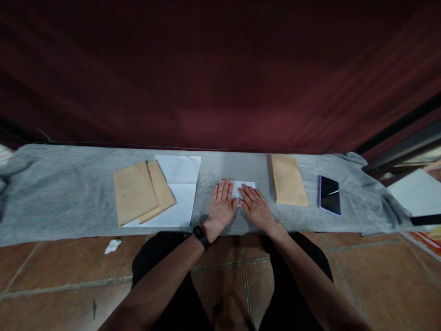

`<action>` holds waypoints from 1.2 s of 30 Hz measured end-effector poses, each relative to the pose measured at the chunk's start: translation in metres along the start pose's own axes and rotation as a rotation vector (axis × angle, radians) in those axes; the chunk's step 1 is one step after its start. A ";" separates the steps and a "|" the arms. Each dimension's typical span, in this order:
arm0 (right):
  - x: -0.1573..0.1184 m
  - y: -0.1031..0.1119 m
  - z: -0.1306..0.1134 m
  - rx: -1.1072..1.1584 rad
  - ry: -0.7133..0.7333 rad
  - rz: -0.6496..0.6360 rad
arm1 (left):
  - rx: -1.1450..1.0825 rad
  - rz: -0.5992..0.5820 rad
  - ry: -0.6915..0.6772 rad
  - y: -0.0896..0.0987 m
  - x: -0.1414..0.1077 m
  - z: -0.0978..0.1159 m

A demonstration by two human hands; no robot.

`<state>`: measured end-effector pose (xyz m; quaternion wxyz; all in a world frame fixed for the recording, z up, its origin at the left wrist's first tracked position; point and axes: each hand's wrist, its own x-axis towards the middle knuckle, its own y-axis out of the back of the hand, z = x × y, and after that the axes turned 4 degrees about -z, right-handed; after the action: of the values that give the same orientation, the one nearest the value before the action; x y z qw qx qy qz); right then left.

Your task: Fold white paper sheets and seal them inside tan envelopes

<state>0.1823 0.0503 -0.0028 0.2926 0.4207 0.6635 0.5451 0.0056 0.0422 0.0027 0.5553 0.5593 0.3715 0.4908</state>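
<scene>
Both my hands lie flat on a small piece of folded white paper (238, 185) in the middle of the grey cloth. My left hand (222, 202), with a black band at the wrist, covers the paper's left part, its fingers stretched out and pointing away from me. On the right part rests my right hand (257, 207), fingers extended and tilted to the left. The two thumbs nearly meet over the paper's near edge. Much of the paper is hidden under the palms and fingers.
Brown envelopes (134, 193) overlap larger creased white sheets (182, 197) on the left. A stack of brown envelopes (288, 179) lies to the right, then a phone (330, 195). Grey cloth (69, 193) covers the surface; a dark red curtain (220, 92) hangs behind. Crumpled paper (113, 246) lies on the tiles.
</scene>
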 end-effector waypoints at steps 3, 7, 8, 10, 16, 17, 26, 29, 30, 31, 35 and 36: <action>0.000 -0.001 -0.001 -0.010 0.002 0.008 | -0.013 -0.020 -0.096 0.003 0.000 0.000; 0.001 -0.002 -0.002 -0.017 -0.003 0.016 | -0.038 -0.056 -0.119 0.004 0.001 -0.002; 0.000 -0.003 -0.002 -0.018 -0.008 0.021 | -0.046 -0.064 -0.126 0.004 0.001 -0.003; 0.000 -0.004 -0.001 -0.023 -0.018 0.024 | -0.064 -0.075 -0.134 0.004 0.001 -0.004; -0.001 -0.002 0.007 -0.047 -0.038 0.005 | -0.112 -0.054 -0.058 0.001 -0.002 -0.007; -0.002 -0.001 0.009 -0.052 -0.048 0.009 | -0.117 -0.043 -0.042 0.001 -0.002 -0.007; -0.003 0.004 0.018 -0.086 -0.093 0.015 | -0.059 -0.043 0.052 -0.001 -0.007 -0.012; -0.004 0.004 0.021 -0.086 -0.106 0.019 | -0.048 -0.040 0.052 0.001 -0.008 -0.012; -0.004 0.004 0.021 -0.084 -0.108 0.020 | -0.048 -0.038 0.050 0.001 -0.008 -0.012; -0.004 0.004 0.022 -0.081 -0.109 0.022 | -0.049 -0.037 0.051 0.002 -0.008 -0.012; -0.003 0.005 0.023 -0.074 -0.109 0.023 | -0.065 -0.036 0.053 0.003 -0.008 -0.013; -0.003 0.006 0.023 -0.075 -0.111 0.018 | -0.067 -0.031 0.053 0.004 -0.009 -0.013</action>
<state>0.2045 0.0586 -0.0026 0.3396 0.4449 0.6216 0.5481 -0.0095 0.0364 0.0041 0.5711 0.5212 0.3783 0.5090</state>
